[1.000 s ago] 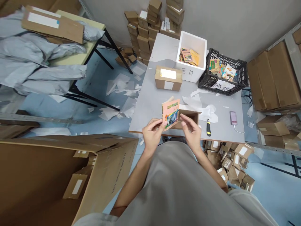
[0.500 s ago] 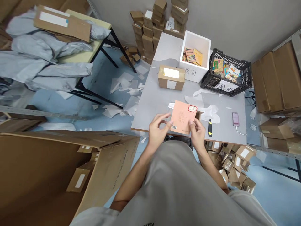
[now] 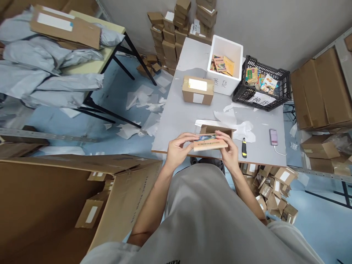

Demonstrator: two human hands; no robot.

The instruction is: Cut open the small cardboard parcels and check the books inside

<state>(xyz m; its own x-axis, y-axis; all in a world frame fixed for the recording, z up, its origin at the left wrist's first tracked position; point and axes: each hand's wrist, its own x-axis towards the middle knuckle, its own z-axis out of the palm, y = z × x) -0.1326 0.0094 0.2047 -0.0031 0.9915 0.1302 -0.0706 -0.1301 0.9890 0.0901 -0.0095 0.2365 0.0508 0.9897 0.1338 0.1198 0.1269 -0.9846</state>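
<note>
A thin book [image 3: 210,145] is held between both hands at the table's front edge, tilted so that its edge faces me and a coloured cover shows foreshortened. My left hand [image 3: 178,149] grips its left end, thumb below and fingers on top. At the right end, my right hand [image 3: 228,149] is closed on the same book. Right behind the book an open cardboard box [image 3: 217,129] lies on the grey table [image 3: 172,124], partly hidden by the book and my fingers. A black and yellow box cutter [image 3: 244,148] lies to the right of my right hand.
A taped carton [image 3: 198,96], a white foam box [image 3: 228,86] of books and a black crate [image 3: 271,101] of books stand farther back. A phone [image 3: 273,137] lies at right beside crumpled paper [image 3: 246,131]. A large open carton [image 3: 137,198] is at left; small boxes [image 3: 275,190] lie below.
The book has turned from its flat pink back, with barcode, to nearly edge-on with the other cover partly showing. The open box behind it is now more visible. Both hands kept hold.
</note>
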